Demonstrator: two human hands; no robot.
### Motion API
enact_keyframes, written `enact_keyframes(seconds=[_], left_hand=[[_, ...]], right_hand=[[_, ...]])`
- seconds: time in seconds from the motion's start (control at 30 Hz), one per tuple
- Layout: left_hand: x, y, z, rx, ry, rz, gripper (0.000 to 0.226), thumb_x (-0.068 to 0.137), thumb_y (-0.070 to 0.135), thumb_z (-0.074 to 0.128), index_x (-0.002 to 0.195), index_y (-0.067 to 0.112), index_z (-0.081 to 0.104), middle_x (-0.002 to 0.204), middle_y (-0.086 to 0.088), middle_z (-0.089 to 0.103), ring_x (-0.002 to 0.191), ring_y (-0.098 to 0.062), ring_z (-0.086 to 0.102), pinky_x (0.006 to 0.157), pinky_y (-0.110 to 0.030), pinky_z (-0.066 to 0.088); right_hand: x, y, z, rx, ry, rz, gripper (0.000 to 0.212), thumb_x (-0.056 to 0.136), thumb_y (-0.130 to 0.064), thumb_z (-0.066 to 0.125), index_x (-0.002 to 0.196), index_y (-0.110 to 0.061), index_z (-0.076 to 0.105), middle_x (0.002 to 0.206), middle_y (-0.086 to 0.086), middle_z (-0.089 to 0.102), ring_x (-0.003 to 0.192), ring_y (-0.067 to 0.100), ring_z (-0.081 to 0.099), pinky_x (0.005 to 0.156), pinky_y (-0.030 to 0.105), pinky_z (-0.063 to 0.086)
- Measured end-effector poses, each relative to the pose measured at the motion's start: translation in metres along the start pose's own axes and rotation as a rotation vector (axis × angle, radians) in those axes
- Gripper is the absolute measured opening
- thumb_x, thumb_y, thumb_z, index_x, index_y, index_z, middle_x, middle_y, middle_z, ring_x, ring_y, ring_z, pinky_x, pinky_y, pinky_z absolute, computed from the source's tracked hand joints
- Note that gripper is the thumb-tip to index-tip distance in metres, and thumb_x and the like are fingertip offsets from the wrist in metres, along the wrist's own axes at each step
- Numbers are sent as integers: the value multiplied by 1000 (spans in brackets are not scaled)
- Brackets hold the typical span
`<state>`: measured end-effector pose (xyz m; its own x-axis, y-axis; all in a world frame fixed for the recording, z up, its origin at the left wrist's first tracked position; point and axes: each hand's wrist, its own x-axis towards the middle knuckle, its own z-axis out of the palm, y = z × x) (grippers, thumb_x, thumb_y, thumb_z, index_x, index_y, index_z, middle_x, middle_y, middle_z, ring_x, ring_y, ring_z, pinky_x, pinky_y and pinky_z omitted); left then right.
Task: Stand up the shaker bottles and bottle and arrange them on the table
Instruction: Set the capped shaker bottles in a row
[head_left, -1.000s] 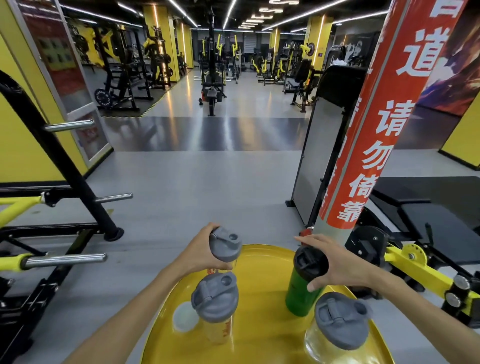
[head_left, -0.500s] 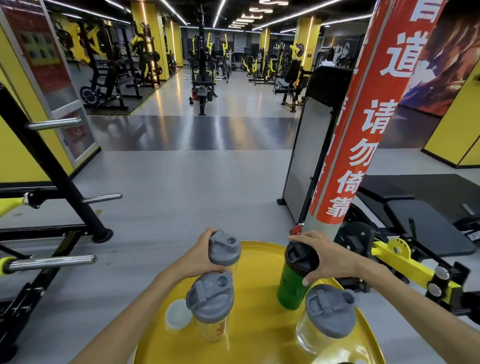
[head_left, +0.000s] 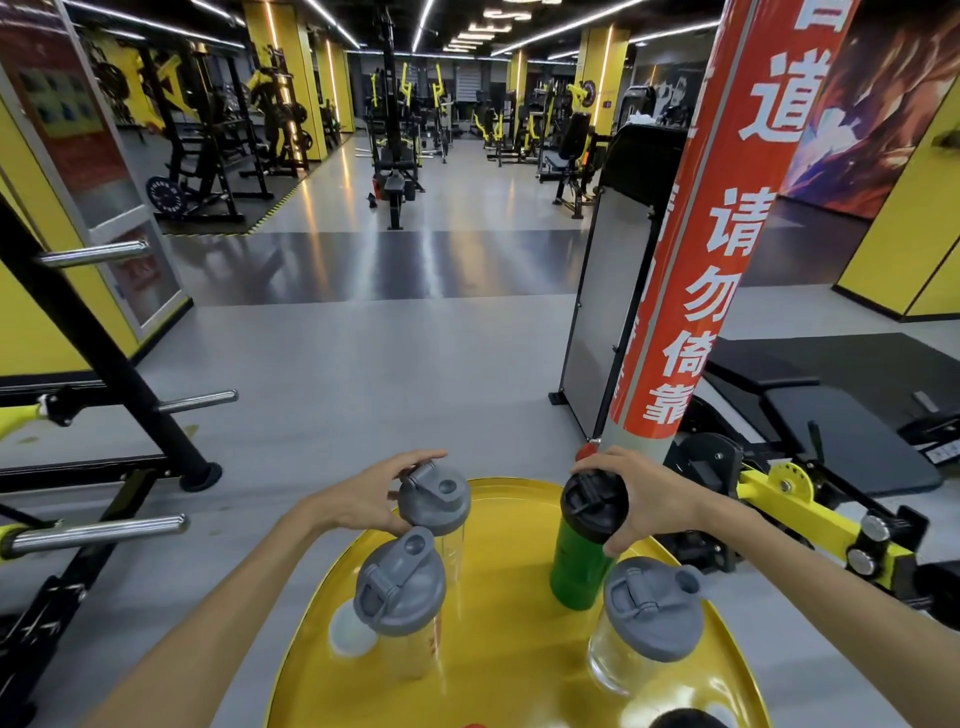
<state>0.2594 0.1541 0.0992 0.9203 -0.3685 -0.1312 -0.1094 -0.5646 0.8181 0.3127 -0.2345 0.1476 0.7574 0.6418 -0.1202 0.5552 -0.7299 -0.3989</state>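
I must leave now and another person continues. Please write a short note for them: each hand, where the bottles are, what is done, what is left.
Left hand: grip closed on the lid of the far clear shaker, which stands upright.
Right hand: grip closed on the black lid of the green bottle, also upright.
Near-left shaker and near-right shaker, both with grey lids, stand free on the yellow table.
Done: all four stand upright.
Left: release both, tidy the spacing. A small white round item lies by the near-left shaker; something at the near edge is cut off.
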Motion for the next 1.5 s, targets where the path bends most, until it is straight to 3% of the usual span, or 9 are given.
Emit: enact_keyframes(seconds=[0.27,0.63,0.7,0.83,1.03,1.13,1.3,1.43,1.5], left_hand=[[1,0,0,78,68,32,86,67,17,92,139,39,51,140,10,49,127,-10,52,99,-33,55],[5,1,7,186,118,-20,92,69,20,93,146,27,43,136,0,39,125,-16,46,100,-20,46],[5,1,8,192,119,-34,95,68,22,93,147,28,40,136,0,38,125,-17,45,101,-23,47],[7,5,12,197,141,-70,104,62,33,96,148,30,37,134,1,37,124,-17,44,102,-28,47],[13,14,21,201,199,-102,95,52,44,98,133,33,48,122,7,40,115,-13,51,96,-28,53],[17,19,23,222,225,-112,92,51,45,97,128,31,49,122,6,42,111,-13,53,91,-26,54],[27,26,24,218,317,-120,89,48,40,98,123,27,51,124,4,46,109,-15,56,90,-33,56],[42,36,25,189,394,-131,86,49,39,98,120,24,50,117,3,44,98,-10,54,77,-24,51],[52,40,26,179,408,-135,87,50,37,99,120,22,50,116,2,43,97,-10,54,78,-25,51]], right_hand=[[27,-14,-3,51,108,36,100,50,-41,94,138,-29,47,121,-4,51,111,17,53,97,35,51],[86,-26,-4,58,124,115,87,57,-30,96,132,-16,54,114,1,51,111,24,54,92,35,53],[90,-24,-3,54,111,125,87,57,-30,96,133,-16,54,115,1,50,111,24,53,93,35,53],[96,-22,-2,14,48,119,91,59,-31,95,137,-18,49,125,5,49,118,26,49,100,39,50],[104,-24,-4,-35,-48,135,95,63,-34,93,143,-21,42,132,9,46,125,31,45,105,44,46],[100,-21,-5,-32,-80,150,108,67,-40,91,153,-23,29,146,11,36,138,34,32,114,49,36],[77,-23,-12,114,12,156,116,72,-50,85,159,-27,11,163,9,9,151,33,10,119,52,24],[42,-26,-18,146,90,109,109,74,-58,79,157,-34,13,164,1,7,152,29,6,120,50,23],[22,-30,-20,142,125,84,106,76,-59,77,157,-34,14,164,-1,9,152,25,8,120,46,23]])
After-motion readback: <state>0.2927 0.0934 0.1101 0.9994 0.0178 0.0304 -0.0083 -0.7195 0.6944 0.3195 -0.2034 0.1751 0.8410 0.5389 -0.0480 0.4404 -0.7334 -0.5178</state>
